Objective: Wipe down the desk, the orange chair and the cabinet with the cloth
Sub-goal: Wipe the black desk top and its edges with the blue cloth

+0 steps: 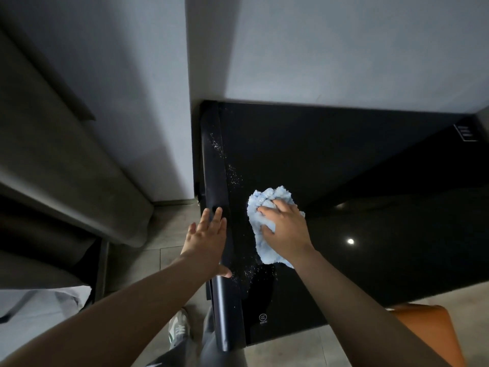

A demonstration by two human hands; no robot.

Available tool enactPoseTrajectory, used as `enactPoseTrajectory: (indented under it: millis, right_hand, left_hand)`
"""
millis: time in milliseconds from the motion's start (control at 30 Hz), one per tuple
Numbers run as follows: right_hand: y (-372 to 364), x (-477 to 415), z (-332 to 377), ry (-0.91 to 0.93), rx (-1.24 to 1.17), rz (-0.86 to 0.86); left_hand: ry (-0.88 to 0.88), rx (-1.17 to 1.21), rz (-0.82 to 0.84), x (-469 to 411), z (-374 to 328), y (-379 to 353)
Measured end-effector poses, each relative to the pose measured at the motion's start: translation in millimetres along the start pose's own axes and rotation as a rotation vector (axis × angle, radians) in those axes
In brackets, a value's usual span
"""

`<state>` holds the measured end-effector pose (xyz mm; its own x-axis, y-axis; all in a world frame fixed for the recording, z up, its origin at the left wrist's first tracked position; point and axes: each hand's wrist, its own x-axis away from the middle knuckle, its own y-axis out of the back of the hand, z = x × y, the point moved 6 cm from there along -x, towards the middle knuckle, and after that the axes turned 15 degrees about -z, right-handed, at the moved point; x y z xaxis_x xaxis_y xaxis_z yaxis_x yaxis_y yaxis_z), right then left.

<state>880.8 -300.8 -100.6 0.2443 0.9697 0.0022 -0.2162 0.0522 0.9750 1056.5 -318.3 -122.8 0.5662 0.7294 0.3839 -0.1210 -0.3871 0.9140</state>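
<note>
The desk point(344, 168) top is black, smooth and high-gloss, glass-like, mirroring a lamp spot and flecked with fine white specks near its left side; its edge rail point(211, 168) shows a duller satin sheen. The cloth point(267, 251) is pale blue with a thick, fluffy pile. The orange chair point(434, 332) looks smooth and leather-like, the floor point(137, 266) matt grey tile, the wall point(317, 49) matt paint.

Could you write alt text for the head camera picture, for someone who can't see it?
Seen from above, a person's right hand grips a bunched light blue cloth against a glossy black desk, while the left hand rests flat on the desk's left edge. White specks dot the desk near that edge; an orange chair shows at bottom right.
</note>
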Motion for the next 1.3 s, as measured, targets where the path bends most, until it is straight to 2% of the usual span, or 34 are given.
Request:
enactPoseTrajectory:
  millis: [500,933,1100,1300]
  right_hand:
    - [-1,64,-5,-0.055,0.022,0.068]
    - [-1,135,-10,-0.036,-0.034,-0.035]
    - [1,163,-14,-0.030,-0.031,-0.079]
    - [2,191,-16,-0.040,-0.038,-0.059]
  left_hand:
    - [0.024,-0.027,-0.001,-2,-3,-1]
    - [0.105,-0.020,-0.042,4,-3,-2]
    - [0.085,0.084,-0.099,29,-18,-11]
    - [0.067,0.207,-0.094,88,-45,-44]
